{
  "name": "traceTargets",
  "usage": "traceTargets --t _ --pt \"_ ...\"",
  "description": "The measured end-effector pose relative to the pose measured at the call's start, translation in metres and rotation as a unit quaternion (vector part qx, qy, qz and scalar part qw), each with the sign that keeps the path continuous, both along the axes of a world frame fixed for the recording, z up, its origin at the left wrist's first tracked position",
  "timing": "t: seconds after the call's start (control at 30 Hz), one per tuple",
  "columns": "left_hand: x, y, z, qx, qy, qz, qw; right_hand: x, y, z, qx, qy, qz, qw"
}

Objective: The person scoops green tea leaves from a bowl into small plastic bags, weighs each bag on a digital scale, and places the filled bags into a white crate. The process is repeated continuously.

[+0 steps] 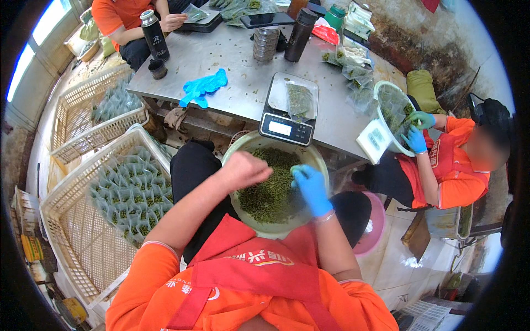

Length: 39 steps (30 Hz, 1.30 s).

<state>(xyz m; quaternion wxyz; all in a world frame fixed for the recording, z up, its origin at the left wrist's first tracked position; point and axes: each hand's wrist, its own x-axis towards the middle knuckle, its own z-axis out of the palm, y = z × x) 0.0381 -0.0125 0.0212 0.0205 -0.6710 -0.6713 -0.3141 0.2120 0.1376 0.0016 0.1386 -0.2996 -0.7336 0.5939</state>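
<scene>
A pale green basin [323, 160] full of small green peppercorn-like grains [265, 193] rests between my knees. My left hand [246, 170], bare, is closed above the basin's left side; whatever lies inside its fingers is hidden. Over the right side, my right hand [311, 190] wears a blue glove, with fingers curled together and a bit of green at their tips. Just beyond the basin, a digital scale [287, 128] sits at the table edge. On its pan lies a clear bag [300, 101] of the green grains.
Left of me, a cream plastic crate [83, 231] holds many filled bags [132, 193]; another crate [99, 132] stands behind it. The metal table [237, 60] carries a blue glove [203, 88], bottles and a phone [267, 20]. Co-workers sit at right [447, 160] and far left [124, 25].
</scene>
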Motion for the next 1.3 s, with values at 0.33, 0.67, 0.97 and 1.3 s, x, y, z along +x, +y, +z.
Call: traceTargets --t 0.33,0.67,0.97,1.3 --pt "-0.027 -0.005 -0.028 -0.046 -0.389 0.209 0.896 -0.021 0.027 -0.062 0.019 -0.055 0.011 0.998" --pt "-0.027 0.002 -0.034 -0.087 -0.247 0.223 0.939 0.004 0.013 -0.175 0.372 -0.266 0.064 0.887" --pt "-0.017 0.002 -0.047 -0.142 -0.129 0.144 0.971 -0.009 0.023 -0.143 0.21 -0.246 0.047 0.945" --pt "-0.009 0.001 -0.061 -0.192 -0.152 0.122 0.962 -0.015 0.011 -0.131 -0.103 -0.151 0.014 0.983"
